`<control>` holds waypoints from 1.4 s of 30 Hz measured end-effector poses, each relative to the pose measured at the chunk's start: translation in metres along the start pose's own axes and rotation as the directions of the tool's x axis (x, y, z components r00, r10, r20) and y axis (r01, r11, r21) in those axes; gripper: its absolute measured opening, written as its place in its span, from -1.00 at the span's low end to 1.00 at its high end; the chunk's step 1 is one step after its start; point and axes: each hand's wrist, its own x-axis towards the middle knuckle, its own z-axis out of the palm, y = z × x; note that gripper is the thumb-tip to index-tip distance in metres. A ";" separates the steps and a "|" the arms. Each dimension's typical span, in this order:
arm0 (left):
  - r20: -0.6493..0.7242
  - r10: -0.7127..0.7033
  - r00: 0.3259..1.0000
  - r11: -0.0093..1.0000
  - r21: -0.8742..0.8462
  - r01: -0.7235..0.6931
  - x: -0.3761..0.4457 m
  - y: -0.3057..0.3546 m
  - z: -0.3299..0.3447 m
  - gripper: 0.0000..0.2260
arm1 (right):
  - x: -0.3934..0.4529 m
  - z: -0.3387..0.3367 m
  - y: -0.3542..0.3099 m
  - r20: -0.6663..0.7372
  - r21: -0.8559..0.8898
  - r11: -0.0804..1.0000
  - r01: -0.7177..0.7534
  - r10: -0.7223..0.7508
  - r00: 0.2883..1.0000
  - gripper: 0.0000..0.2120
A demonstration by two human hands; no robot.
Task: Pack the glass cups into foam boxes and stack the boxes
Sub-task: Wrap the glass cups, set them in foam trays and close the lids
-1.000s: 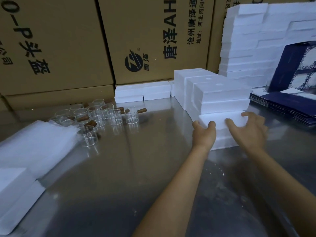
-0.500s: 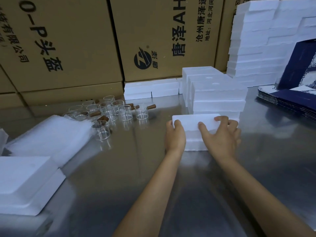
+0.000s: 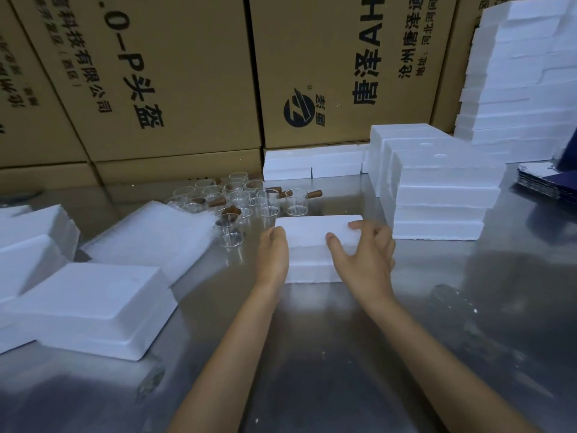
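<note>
A white foam box (image 3: 312, 235) sits on the steel table (image 3: 343, 354) in front of me. My left hand (image 3: 272, 256) grips its left end. My right hand (image 3: 363, 259) holds its right end, thumb on the front and fingers over the top. Several glass cups with wooden handles (image 3: 249, 198) stand just behind and to the left of the box. A stack of closed foam boxes (image 3: 443, 192) rises to the right of it.
Foam halves (image 3: 90, 307) and a bag of white foam sheets (image 3: 156, 235) lie at the left. Large cardboard cartons (image 3: 187, 73) wall the back. More foam boxes (image 3: 524, 82) tower at the far right, beside dark blue flat cartons (image 3: 549, 182).
Both hands have drawn the foam box leftward and toward me, away from the stack on the right. The view has shifted left, bringing more foam halves into sight.
</note>
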 end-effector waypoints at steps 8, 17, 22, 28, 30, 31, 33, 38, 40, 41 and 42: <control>-0.088 0.001 0.996 1.000 0.015 0.000 -0.004 -0.008 -0.051 -0.84 | -0.028 0.018 -0.028 0.030 0.004 1.000 0.026 -0.027 0.999 -0.64; 0.020 0.180 0.984 0.983 0.023 -0.180 0.023 0.039 -0.050 -0.86 | 0.024 0.002 -0.053 -0.048 0.066 0.998 -0.003 0.006 0.999 -0.70; 0.137 0.049 0.989 0.970 0.231 -0.080 0.064 0.011 -0.043 -0.89 | 0.050 0.019 -0.020 0.310 0.075 0.988 -0.133 0.103 0.945 -0.70; -0.022 0.182 0.983 0.850 0.506 -0.146 0.076 -0.015 -0.051 -0.86 | 0.047 0.033 0.009 0.405 0.043 0.983 -0.177 0.145 0.903 -0.60; -0.170 0.330 0.928 0.804 0.566 -0.182 0.075 -0.014 -0.062 -0.81 | 0.048 0.035 0.012 0.397 0.096 0.969 -0.226 0.171 0.902 -0.62; -0.198 0.368 0.909 0.789 0.584 -0.192 0.078 -0.014 -0.068 -0.76 | 0.047 0.036 0.014 0.389 0.126 0.960 -0.251 0.185 0.902 -0.63; -0.169 0.320 0.932 0.771 0.618 -0.152 0.084 -0.014 -0.081 -0.68 | 0.043 0.039 0.016 0.368 0.190 0.943 -0.272 0.189 0.910 -0.64; -0.099 0.236 0.967 0.711 0.695 -0.103 0.086 -0.024 -0.087 -0.81 | 0.035 0.038 0.012 0.253 0.279 0.932 -0.230 0.160 0.954 -0.64; -0.101 0.300 0.949 0.714 0.683 -0.153 0.084 -0.023 -0.087 -0.93 | 0.032 0.032 0.005 0.142 0.246 0.963 -0.110 0.076 0.987 -0.62; -0.084 0.315 0.945 0.723 0.666 -0.182 0.082 -0.022 -0.087 -0.94 | 0.029 0.028 0.000 0.092 0.222 0.974 -0.044 0.024 0.996 -0.63; -0.073 0.320 0.945 0.749 0.630 -0.205 0.081 -0.019 -0.087 -0.90 | 0.026 0.024 -0.006 0.048 0.205 0.979 0.021 -0.032 0.998 -0.64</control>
